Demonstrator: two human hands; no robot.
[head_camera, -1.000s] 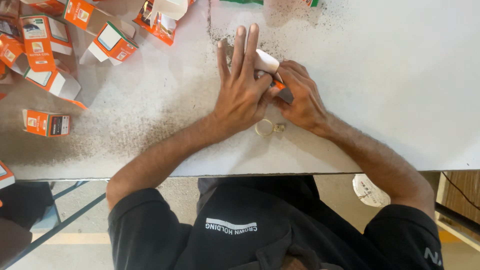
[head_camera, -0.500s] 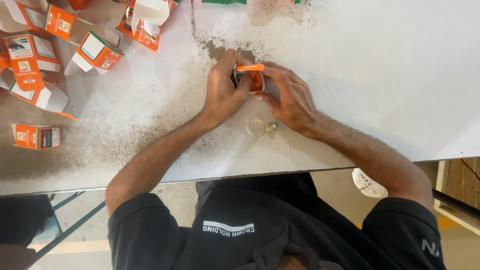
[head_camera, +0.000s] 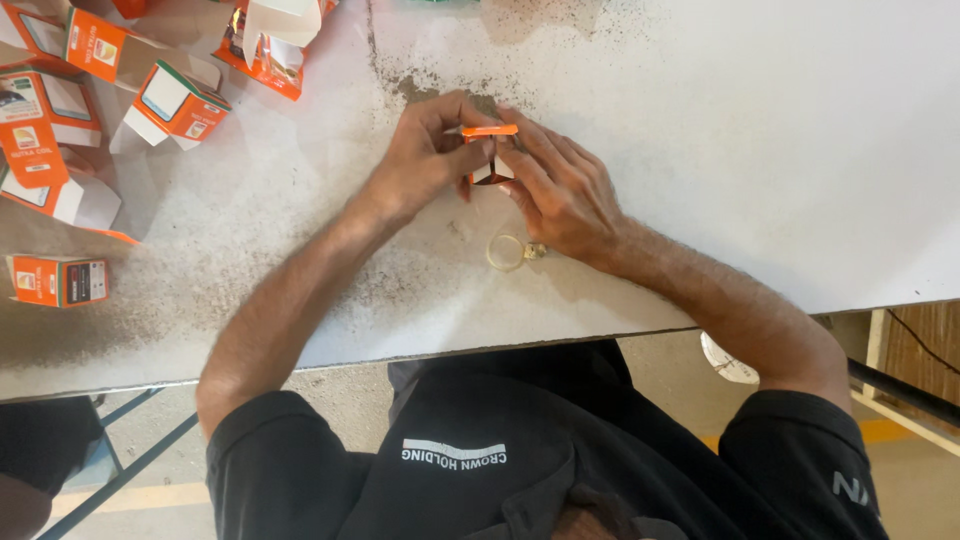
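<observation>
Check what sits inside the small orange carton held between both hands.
The small orange carton has its top flap open, and a dark opening shows beneath it. The left hand and right hand cover its sides, so any contents are hidden.

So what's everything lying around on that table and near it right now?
small carton: one, orange and white, held between both hands over the middle of the table
ring: one, clear or pale, flat on the table just below the hands, with a small metal piece beside it
cartons: about six in view, orange and white, some with flaps open, scattered at the table's left and top left
table: one, white with grey scuffed patches
floor: pale, with a yellow stripe, below the table edge
left hand: pinching the small carton's left side
right hand: fingers on the small carton's right side
</observation>
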